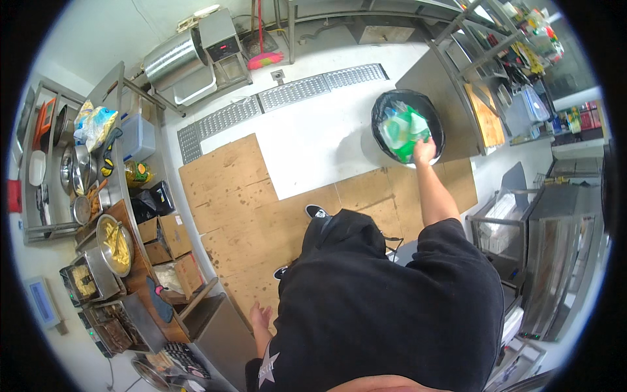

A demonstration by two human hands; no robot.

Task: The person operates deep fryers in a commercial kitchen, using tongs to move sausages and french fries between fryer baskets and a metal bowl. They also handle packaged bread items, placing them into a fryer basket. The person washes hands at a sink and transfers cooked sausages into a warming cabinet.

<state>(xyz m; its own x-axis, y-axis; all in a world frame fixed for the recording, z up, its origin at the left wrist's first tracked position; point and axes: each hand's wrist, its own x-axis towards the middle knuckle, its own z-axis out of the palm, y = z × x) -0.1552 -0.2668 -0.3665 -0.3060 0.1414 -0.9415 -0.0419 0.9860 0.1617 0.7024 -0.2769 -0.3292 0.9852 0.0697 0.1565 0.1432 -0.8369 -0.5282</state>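
My right hand (pixel 425 149) reaches into a round bin (pixel 378 139) lined with a black plastic bag. Its fingers are closed on the edge of a crumpled green and white plastic bag (pixel 404 131), which lies in the mouth of the bin. Clear plastic shows at the far side of the green bag. My left hand (pixel 261 316) hangs low at my side, fingers apart and holding nothing. The nearest thing to it is the steel cabinet (pixel 220 328) on the left.
Flattened cardboard (pixel 235 196) covers part of the white floor, before a metal drain grate (pixel 294 93). Along the left counter stand a bowl of fries (pixel 116 245) and fryers (pixel 115 326). A steel tumbler (pixel 174 59) and a pink broom (pixel 264 60) are at the back. Steel equipment (pixel 553 264) lines the right.
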